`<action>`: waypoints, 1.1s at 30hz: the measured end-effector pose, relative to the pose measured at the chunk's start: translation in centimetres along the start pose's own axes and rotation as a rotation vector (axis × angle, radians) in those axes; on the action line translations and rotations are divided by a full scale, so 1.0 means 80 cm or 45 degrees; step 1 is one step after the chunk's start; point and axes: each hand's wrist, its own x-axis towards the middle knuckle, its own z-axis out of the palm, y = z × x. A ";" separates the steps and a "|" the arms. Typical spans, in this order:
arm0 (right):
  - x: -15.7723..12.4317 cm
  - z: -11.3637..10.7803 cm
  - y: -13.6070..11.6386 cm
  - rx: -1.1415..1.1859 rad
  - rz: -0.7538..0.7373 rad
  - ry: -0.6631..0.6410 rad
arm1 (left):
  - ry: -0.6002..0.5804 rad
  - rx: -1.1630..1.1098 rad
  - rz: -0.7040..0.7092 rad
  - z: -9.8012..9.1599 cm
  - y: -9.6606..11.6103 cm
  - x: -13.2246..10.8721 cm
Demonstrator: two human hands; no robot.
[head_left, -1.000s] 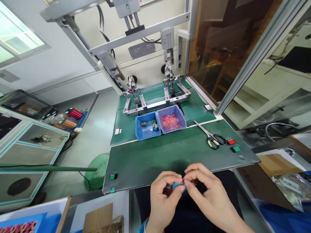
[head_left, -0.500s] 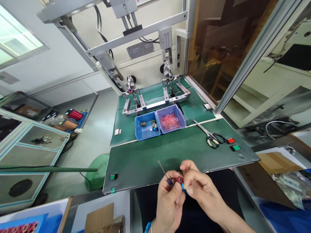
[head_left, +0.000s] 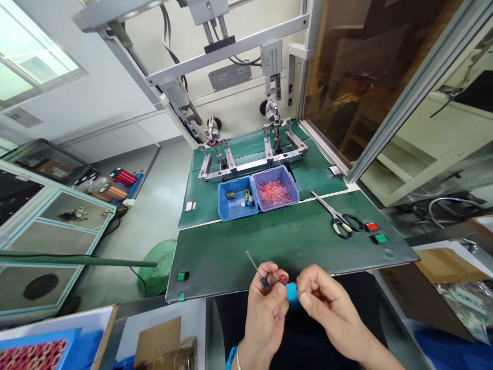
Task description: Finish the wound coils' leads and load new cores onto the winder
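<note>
My left hand (head_left: 265, 313) pinches a small red-wound motor rotor (head_left: 284, 279) between thumb and fingers. The same hand also grips a thin screwdriver (head_left: 264, 282) with a dark blue handle, its metal shaft pointing up and left over the table edge. Just right of the rotor, my right hand (head_left: 327, 303) has thumb and forefinger pressed together; whatever is between them is too small to make out. A bright blue patch (head_left: 292, 293) shows between the two hands, and I cannot tell what it belongs to.
On the green table (head_left: 223, 252) stand a blue bin (head_left: 231, 213) with small parts and a purple bin (head_left: 279, 205) of red wire scraps. Scissors (head_left: 335, 216) lie right, near red (head_left: 372, 226) and green (head_left: 380, 239) buttons. Behind is a metal fixture (head_left: 252, 167).
My right hand has moved slightly right, away from the rotor, and more of the blue patch shows. My left hand still holds the rotor and screwdriver. The camera view has shifted a little.
</note>
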 end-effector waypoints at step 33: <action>0.028 -0.025 -0.001 -0.358 -0.218 -0.087 | -0.370 1.193 0.284 -0.041 0.008 0.003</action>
